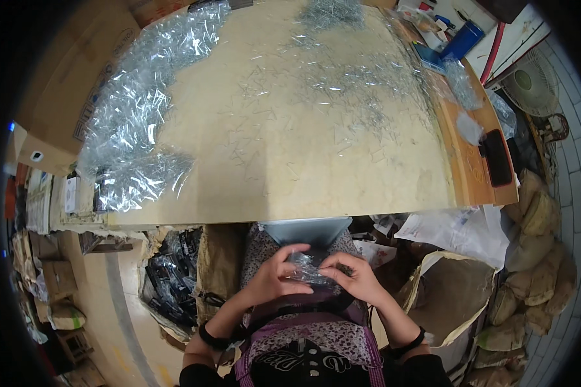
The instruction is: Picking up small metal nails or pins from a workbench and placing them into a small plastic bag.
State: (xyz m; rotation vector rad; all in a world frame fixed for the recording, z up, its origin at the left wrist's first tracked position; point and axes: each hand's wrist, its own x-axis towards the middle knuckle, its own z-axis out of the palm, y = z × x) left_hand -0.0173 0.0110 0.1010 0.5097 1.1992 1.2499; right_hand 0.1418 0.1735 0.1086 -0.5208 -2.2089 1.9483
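we angle both forearms inward over our lap, elbows out, hands near each other. our left hand (279,273) curves around the left side of the clear plastic bundle (307,266), its grip unclear to us; our right hand (355,278) pinches the right side, thumb against fingers. the bundle sits between them, before the grey tray (308,230).

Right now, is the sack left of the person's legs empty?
No: the sack holds dark pieces, visible through its open mouth; depth hidden.
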